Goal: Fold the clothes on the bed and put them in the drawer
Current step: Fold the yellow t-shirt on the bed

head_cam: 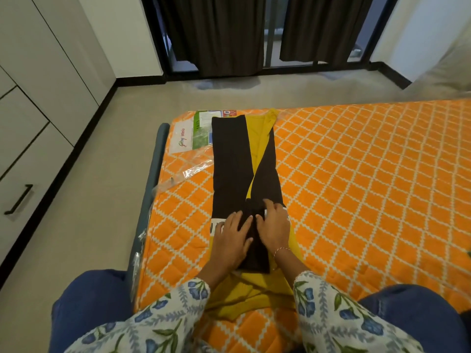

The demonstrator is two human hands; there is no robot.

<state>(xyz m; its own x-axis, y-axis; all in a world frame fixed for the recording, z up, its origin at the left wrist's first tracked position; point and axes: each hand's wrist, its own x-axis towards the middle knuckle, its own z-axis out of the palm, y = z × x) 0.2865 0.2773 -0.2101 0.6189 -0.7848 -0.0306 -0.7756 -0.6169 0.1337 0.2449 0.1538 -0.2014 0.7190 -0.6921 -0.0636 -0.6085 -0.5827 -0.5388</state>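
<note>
1. A black garment (239,159), folded into a long narrow strip, lies lengthwise on the bed (356,174), running from the near edge toward the far left corner.
2. Under it lies a yellow garment (257,291), showing in a narrow gap along the black strip's middle, at its far end, and bunched at the near edge.
3. The left hand (230,239) rests flat on the near part of the black strip, fingers released and spread.
4. The right hand (274,225) presses just beside it, fingers mostly straight with the tips lightly bent into the cloth; the two hands almost touch.
5. The strip's left edge runs near the bed's left side, where a clear plastic wrap (196,169) and a printed label (190,135) cover the corner.
6. To the right the orange quilted surface stretches wide and bare.
7. Left of the bed a strip of pale floor (102,200) runs to white cabinet drawers (23,179) with a dark handle (19,200).
8. Dark curtains (224,31) hang on the far side.
</note>
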